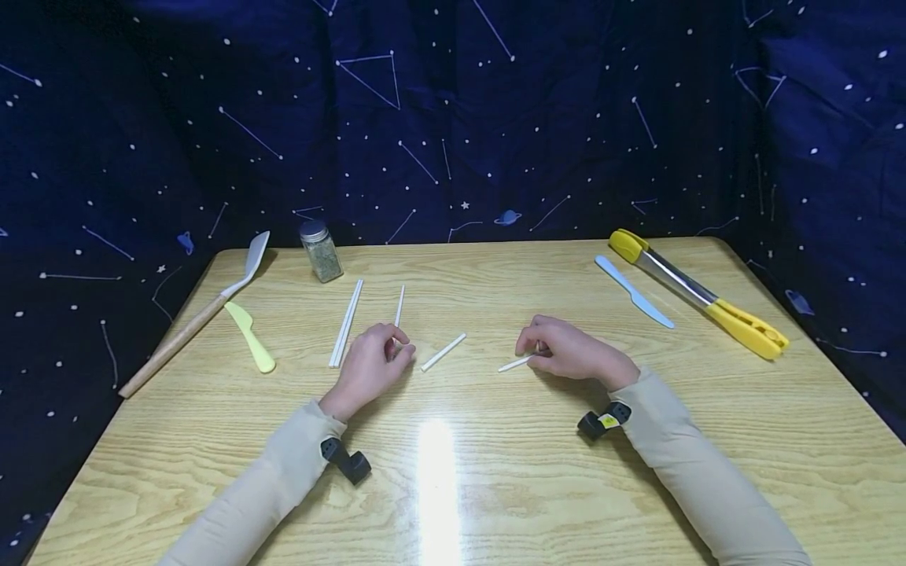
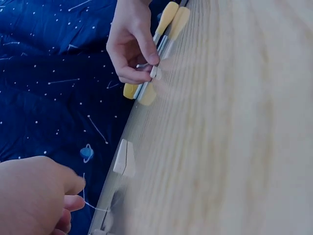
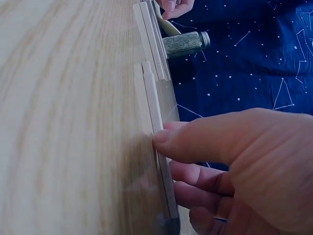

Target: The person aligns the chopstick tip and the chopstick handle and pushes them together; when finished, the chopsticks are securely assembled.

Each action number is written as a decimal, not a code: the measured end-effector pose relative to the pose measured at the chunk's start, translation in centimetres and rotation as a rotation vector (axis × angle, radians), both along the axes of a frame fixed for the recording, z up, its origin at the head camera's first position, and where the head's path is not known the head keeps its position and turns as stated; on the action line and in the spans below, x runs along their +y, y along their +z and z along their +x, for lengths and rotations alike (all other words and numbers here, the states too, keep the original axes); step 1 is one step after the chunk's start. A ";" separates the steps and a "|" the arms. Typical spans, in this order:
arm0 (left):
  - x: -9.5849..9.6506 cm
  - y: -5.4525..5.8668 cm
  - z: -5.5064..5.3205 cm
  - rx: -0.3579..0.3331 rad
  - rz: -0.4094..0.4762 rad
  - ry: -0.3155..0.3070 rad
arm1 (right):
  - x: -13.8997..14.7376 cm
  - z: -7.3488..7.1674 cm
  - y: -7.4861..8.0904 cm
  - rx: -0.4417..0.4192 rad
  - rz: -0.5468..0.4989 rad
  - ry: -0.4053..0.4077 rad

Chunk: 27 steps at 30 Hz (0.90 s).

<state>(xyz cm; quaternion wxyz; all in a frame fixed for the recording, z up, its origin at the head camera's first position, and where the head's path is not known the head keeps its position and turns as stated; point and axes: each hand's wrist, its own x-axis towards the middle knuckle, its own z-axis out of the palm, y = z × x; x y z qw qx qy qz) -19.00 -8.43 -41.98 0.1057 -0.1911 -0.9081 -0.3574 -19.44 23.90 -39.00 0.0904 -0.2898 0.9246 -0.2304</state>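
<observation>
My right hand (image 1: 573, 350) pinches a short white chopstick piece (image 3: 154, 100) between thumb and fingers, low over the table. Its far end is darker grey in the right wrist view. My left hand (image 1: 371, 362) hovers with loosely bent fingers beside a thin white chopstick piece (image 1: 400, 305), whose near end is hidden behind the hand. Nothing shows in its fingers in the left wrist view. Another short white chopstick piece (image 1: 443, 352) lies between the hands. Two long white chopsticks (image 1: 346, 324) lie side by side, just left of the left hand.
On the wooden table (image 1: 538, 487), a spatula (image 1: 194, 326), a yellow-green knife (image 1: 250, 338) and a spice jar (image 1: 322, 253) are at left. A blue knife (image 1: 635, 292) and yellow tongs (image 1: 697, 295) lie at right. A dark starry cloth (image 1: 453, 126) hangs behind.
</observation>
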 end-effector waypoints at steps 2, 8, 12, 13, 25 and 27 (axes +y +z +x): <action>0.1 -0.1 0.1 0.000 -0.004 -0.018 | 0.0 0.0 0.0 0.000 -0.003 0.002; 0.4 -0.4 0.3 0.046 -0.039 -0.051 | -0.1 0.0 -0.1 0.005 -0.014 0.007; 0.6 -0.7 0.2 0.112 -0.095 -0.080 | -0.2 0.0 -0.2 0.014 -0.011 0.006; 0.6 -0.8 0.2 0.123 -0.106 -0.085 | -0.2 0.0 -0.2 0.019 -0.013 0.008; 0.7 -1.1 0.3 0.119 -0.099 -0.115 | -0.3 0.0 -0.5 0.071 -0.023 0.043; 0.8 -1.3 0.3 0.147 -0.099 -0.125 | -0.3 0.0 -0.6 0.083 -0.007 0.035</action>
